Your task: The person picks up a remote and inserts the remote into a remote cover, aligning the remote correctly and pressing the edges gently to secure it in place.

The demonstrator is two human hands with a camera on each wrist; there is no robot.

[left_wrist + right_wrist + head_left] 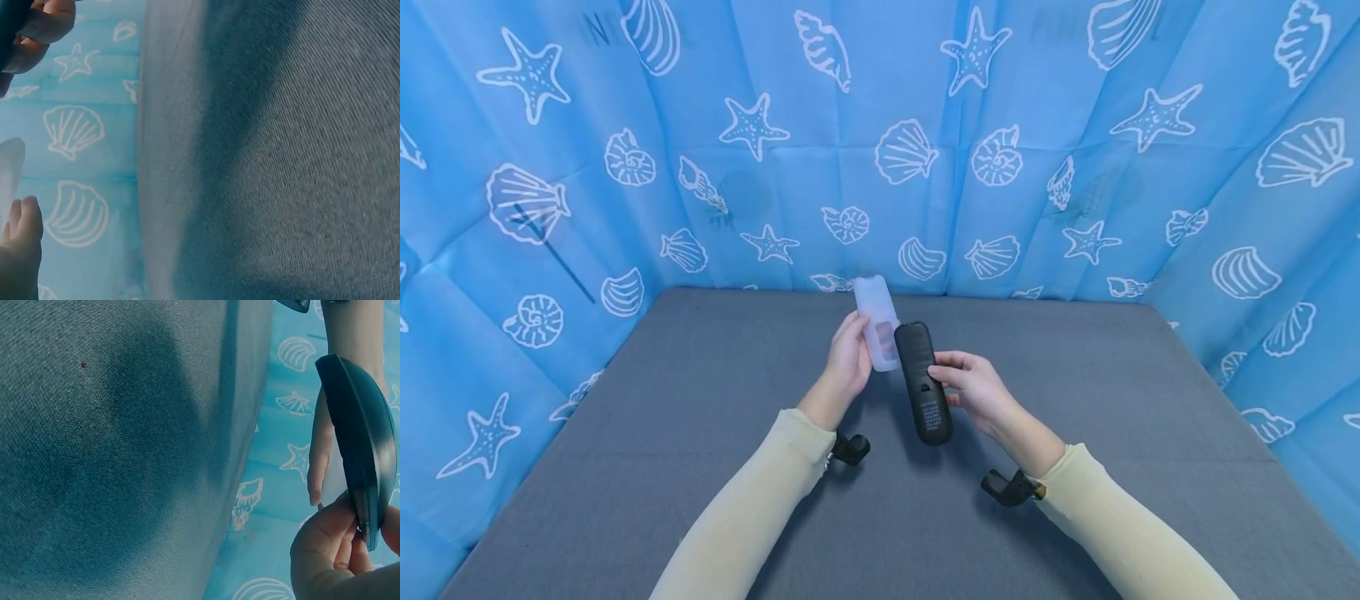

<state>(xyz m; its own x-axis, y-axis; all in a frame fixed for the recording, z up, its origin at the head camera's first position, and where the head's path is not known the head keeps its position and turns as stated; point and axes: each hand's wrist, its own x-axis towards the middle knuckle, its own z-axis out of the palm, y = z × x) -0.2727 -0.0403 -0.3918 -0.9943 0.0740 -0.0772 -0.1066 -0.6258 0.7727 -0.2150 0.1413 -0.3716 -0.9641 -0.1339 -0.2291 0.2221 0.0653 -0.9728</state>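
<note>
My left hand [848, 354] holds a translucent whitish sleeve-like cover [874, 304] by its left side, tilted above the table. Right beside it, my right hand [973, 385] pinches a black remote control [917, 358], its back with small printed text turned toward the head camera. The upper end of the remote overlaps the cover's lower right edge in the head view. From the right wrist, the remote [369, 437] shows edge-on between thumb and fingers [325, 544]. Only part of the cover [11, 165] and the left hand [25, 240] appear at the left wrist view's edge.
A grey cloth-covered table [715, 500] lies below both hands, with their shadows on it. Blue curtains [820, 192] printed with white shells and starfish stand at the back and both sides. Black camera mounts [1011, 487] are strapped at the wrists.
</note>
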